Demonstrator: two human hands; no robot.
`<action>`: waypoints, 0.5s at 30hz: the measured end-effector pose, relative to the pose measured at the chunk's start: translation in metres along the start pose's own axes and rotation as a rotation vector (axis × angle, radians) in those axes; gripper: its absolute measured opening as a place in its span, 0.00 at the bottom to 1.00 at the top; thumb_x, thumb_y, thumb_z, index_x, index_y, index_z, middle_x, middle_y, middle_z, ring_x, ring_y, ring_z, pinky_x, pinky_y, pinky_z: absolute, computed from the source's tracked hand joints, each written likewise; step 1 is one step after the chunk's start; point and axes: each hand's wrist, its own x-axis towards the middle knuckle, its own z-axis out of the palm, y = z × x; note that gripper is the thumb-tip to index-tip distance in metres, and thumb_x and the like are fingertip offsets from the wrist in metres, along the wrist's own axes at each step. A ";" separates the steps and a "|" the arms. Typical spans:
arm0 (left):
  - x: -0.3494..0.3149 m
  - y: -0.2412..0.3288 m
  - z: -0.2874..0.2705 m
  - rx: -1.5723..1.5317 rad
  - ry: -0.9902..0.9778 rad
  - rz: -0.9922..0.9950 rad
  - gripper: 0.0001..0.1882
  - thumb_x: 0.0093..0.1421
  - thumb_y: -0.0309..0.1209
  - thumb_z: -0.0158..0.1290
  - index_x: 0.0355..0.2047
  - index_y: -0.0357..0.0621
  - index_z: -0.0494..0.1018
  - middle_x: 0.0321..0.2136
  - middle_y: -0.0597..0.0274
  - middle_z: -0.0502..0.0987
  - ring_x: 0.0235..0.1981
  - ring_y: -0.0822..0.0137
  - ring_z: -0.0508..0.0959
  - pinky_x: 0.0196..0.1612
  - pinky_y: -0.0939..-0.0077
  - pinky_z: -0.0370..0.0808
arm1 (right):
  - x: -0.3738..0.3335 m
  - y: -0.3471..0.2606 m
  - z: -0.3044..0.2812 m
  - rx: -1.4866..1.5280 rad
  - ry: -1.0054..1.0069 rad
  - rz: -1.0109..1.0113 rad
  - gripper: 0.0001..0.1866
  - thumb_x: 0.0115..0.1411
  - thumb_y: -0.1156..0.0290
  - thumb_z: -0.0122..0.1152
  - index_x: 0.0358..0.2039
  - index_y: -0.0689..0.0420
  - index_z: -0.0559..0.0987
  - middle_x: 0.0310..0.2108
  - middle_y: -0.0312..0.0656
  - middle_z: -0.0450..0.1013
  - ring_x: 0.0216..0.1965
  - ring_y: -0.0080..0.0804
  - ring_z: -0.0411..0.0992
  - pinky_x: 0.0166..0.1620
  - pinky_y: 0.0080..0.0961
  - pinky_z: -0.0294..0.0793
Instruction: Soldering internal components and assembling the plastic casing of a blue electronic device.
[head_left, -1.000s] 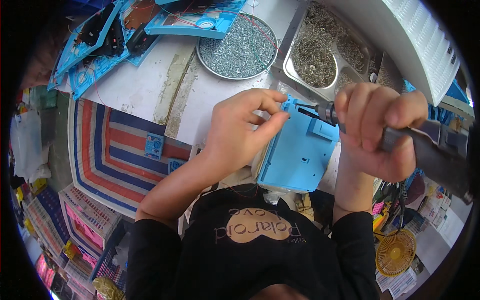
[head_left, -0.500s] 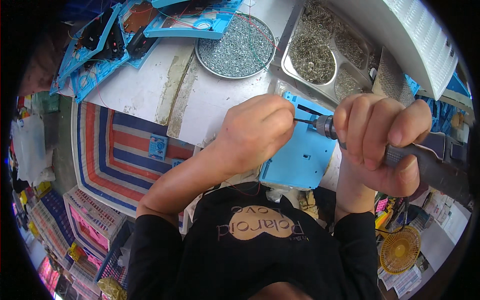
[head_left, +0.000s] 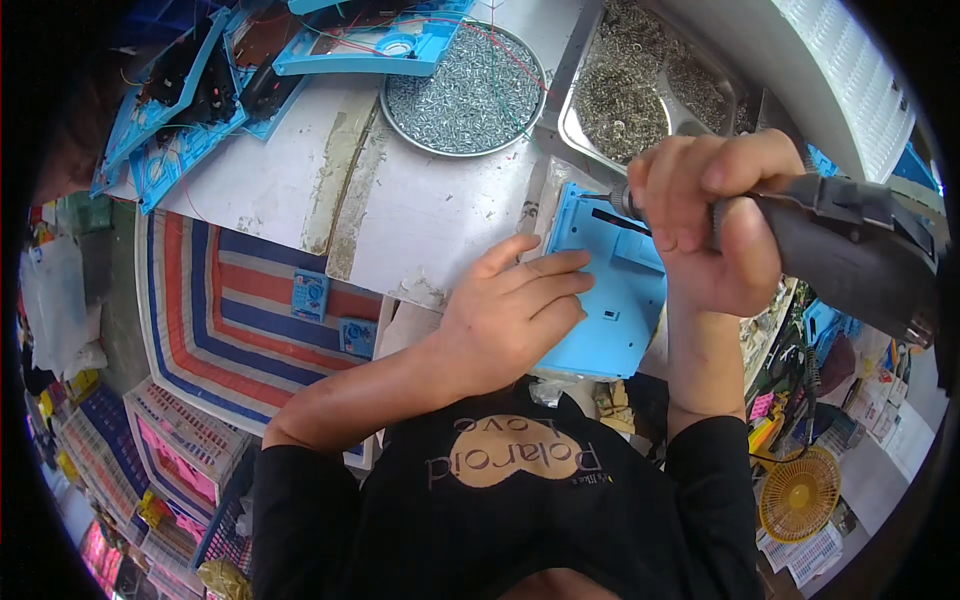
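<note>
A light-blue plastic panel (head_left: 585,330) with small holes and a slot lies on the near edge of the worktable. My left hand (head_left: 525,310) rests on the panel's left part, fingers stretched and apart, holding nothing. My right hand (head_left: 715,210) is wrapped round a dark electric screwdriver (head_left: 840,250), which lies nearly level. Its thin bit (head_left: 594,196) points left and reaches the panel's far left corner. Whether a screw sits under the tip is too small to tell.
A round metal tray (head_left: 460,95) of small screws stands beyond the panel. Right of it is a steel compartment tray (head_left: 568,120) with small metal parts. Blue plastic housings (head_left: 400,55) with loose wires pile up far left. A striped-lined bin (head_left: 230,340) stands left; a yellow fan (head_left: 800,497) is lower right.
My left hand has opened from a pinch at the bit and come nearer, flattening on the panel. My right hand has moved the screwdriver left and away, to the panel's far left corner.
</note>
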 end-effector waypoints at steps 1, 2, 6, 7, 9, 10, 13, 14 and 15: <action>-0.002 -0.001 0.002 0.023 0.012 0.014 0.09 0.53 0.26 0.64 0.32 0.45 0.74 0.44 0.64 0.81 0.52 0.66 0.80 0.55 0.59 0.68 | 0.000 0.003 0.000 0.013 0.003 -0.002 0.10 0.63 0.70 0.58 0.39 0.58 0.66 0.19 0.38 0.65 0.18 0.22 0.62 0.25 0.24 0.63; -0.002 0.000 0.002 0.041 0.004 0.007 0.08 0.53 0.26 0.63 0.32 0.45 0.74 0.45 0.65 0.81 0.53 0.66 0.80 0.54 0.60 0.68 | 0.000 0.007 -0.001 0.027 0.002 -0.003 0.10 0.62 0.72 0.59 0.38 0.59 0.66 0.19 0.39 0.66 0.18 0.22 0.62 0.24 0.23 0.63; -0.005 0.004 0.003 0.061 -0.007 -0.025 0.08 0.54 0.26 0.63 0.31 0.46 0.74 0.45 0.66 0.82 0.53 0.66 0.80 0.50 0.63 0.67 | -0.003 0.010 0.003 -0.108 0.002 0.066 0.11 0.64 0.66 0.58 0.35 0.57 0.66 0.17 0.35 0.65 0.18 0.23 0.62 0.27 0.25 0.64; -0.007 0.004 0.003 0.055 -0.004 -0.035 0.08 0.54 0.26 0.63 0.31 0.46 0.74 0.45 0.66 0.82 0.53 0.67 0.80 0.49 0.64 0.66 | -0.004 0.011 0.005 -0.169 0.004 0.081 0.11 0.65 0.65 0.57 0.34 0.56 0.66 0.16 0.34 0.64 0.18 0.23 0.61 0.27 0.26 0.64; -0.004 0.006 0.000 0.058 -0.019 -0.051 0.08 0.54 0.26 0.63 0.31 0.46 0.73 0.45 0.66 0.82 0.53 0.67 0.80 0.49 0.64 0.65 | -0.007 0.015 0.008 -0.283 0.008 0.097 0.12 0.65 0.64 0.57 0.32 0.56 0.66 0.16 0.34 0.64 0.18 0.23 0.61 0.27 0.27 0.63; -0.004 0.007 -0.001 0.059 -0.027 -0.059 0.08 0.53 0.26 0.63 0.31 0.46 0.73 0.45 0.66 0.82 0.53 0.67 0.80 0.49 0.64 0.64 | -0.009 0.017 0.006 -0.308 0.014 0.099 0.12 0.65 0.64 0.57 0.32 0.56 0.66 0.15 0.35 0.64 0.18 0.23 0.60 0.27 0.27 0.63; -0.004 0.005 0.002 0.067 -0.019 -0.046 0.08 0.53 0.26 0.63 0.31 0.47 0.74 0.44 0.66 0.82 0.52 0.67 0.80 0.48 0.65 0.62 | -0.004 0.019 0.001 -0.325 0.027 0.140 0.11 0.66 0.66 0.55 0.30 0.55 0.66 0.14 0.35 0.64 0.17 0.23 0.60 0.25 0.27 0.62; -0.006 0.006 0.003 0.063 -0.010 -0.050 0.08 0.53 0.26 0.63 0.31 0.47 0.74 0.44 0.66 0.82 0.52 0.68 0.80 0.48 0.65 0.62 | -0.001 0.013 0.002 -0.273 0.020 0.142 0.10 0.65 0.66 0.54 0.30 0.55 0.66 0.14 0.35 0.64 0.16 0.23 0.60 0.25 0.27 0.62; -0.008 0.004 0.005 0.063 0.004 -0.049 0.08 0.53 0.26 0.63 0.32 0.47 0.74 0.44 0.66 0.82 0.52 0.68 0.81 0.48 0.64 0.62 | 0.004 0.009 0.002 -0.221 0.010 0.139 0.09 0.65 0.67 0.53 0.30 0.55 0.65 0.14 0.35 0.63 0.16 0.23 0.60 0.25 0.27 0.62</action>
